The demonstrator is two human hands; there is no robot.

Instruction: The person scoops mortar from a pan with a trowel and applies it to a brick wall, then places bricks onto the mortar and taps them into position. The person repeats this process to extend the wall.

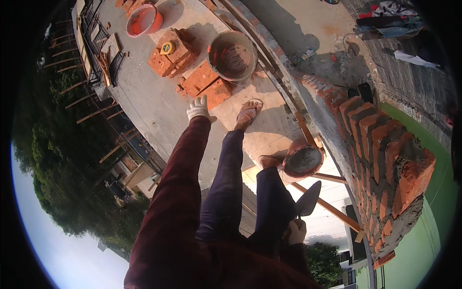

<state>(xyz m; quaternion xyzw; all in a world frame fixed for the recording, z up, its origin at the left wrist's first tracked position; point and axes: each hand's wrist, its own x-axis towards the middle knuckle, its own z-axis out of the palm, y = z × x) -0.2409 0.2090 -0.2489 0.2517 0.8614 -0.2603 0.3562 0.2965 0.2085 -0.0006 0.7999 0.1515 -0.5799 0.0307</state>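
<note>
My left hand, in a pale glove, reaches forward with its fingers apart and nothing in them. Just beyond its fingertips lie orange-red bricks on the concrete. My right hand, low in the view, is closed round the handle of a trowel, whose dark pointed blade sticks up and outward. Right of the bricks rests a round mortar pan, with a grey and reddish coating inside. Near my feet, a smaller bucket holds grey mortar.
A brick wall with grey mortar joints rises at my right. Farther off, a yellow tape measure sits on stacked bricks, near a red tub. The slab ends at the left, where sticks jut out above trees.
</note>
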